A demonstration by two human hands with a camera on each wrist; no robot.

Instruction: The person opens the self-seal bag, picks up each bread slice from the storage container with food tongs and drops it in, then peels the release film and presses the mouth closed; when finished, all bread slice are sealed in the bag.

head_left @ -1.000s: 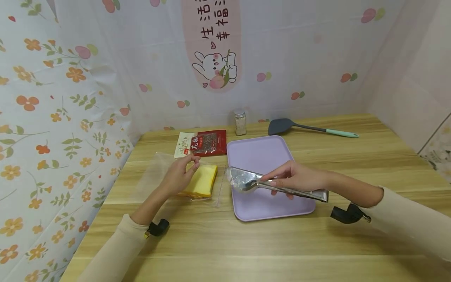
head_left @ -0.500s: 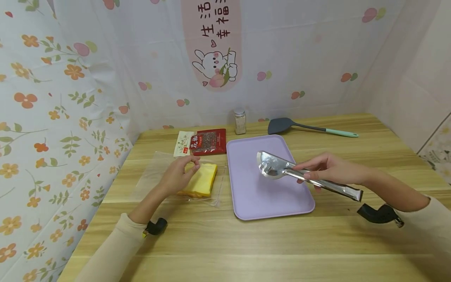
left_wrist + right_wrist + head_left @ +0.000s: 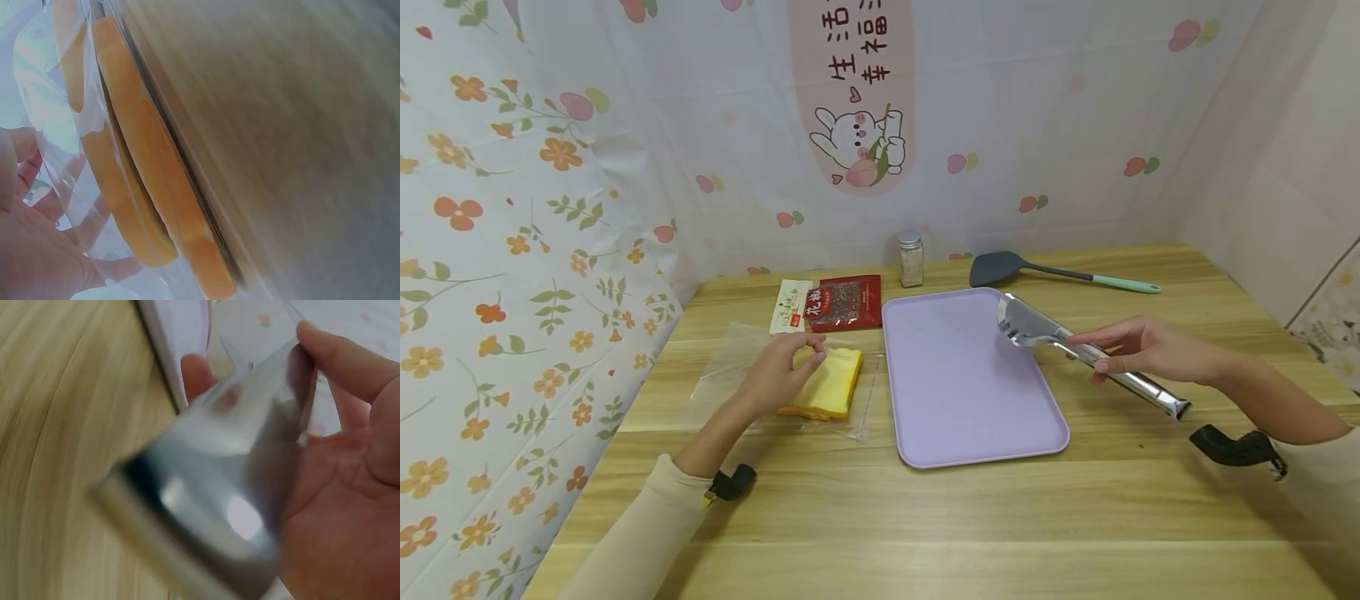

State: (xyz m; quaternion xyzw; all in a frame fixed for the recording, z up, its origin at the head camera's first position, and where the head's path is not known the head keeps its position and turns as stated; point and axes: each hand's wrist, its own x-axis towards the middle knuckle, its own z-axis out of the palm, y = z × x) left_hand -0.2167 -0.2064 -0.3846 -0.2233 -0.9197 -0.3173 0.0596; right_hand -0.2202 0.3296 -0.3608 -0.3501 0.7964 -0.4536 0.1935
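Two hands on two different things. Head view: my left hand (image 3: 777, 375) has thumb and forefinger curled on the clear bag (image 3: 718, 371), looks like a pinch on its top film. Bread (image 3: 833, 382) lies inside, just beside and below those fingertips. Right hand (image 3: 1138, 348) pinches the tongs (image 3: 1033, 323), head end over the right edge of the purple tray (image 3: 962, 392). Bread and right hand well apart, tray between. My read on the step: bag steadied for tong work. Next probably calls for tongs low into the bag mouth, film kept clear.

Left wrist: two slices edge-on through film, fingers near.

Right wrist: thumb and fingers on opposite sides of the handle; tip gap, can't tell.
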